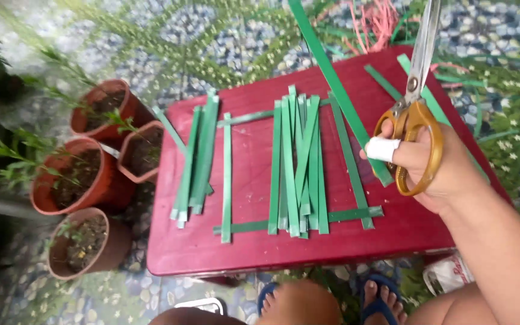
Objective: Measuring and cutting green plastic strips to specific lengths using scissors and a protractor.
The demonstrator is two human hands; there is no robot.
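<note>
My right hand (434, 165) grips a pair of scissors (415, 102) by their yellow-orange handles, blades pointing up and away, closed. A white bandage wraps one finger. The same hand also pinches a long green strip (332, 78) that runs diagonally up to the top edge. Below it stands a small red table (248, 247) with several cut green strips (299, 168) laid side by side across two crosswise strips, and another bundle of strips (197, 159) to the left. My left hand is out of view.
Three terracotta pots with small plants (82, 177) stand left of the table on a pebble-patterned floor. A heap of pink and green strips (374, 24) lies beyond the table. My feet in blue sandals (380, 301) are under the near edge.
</note>
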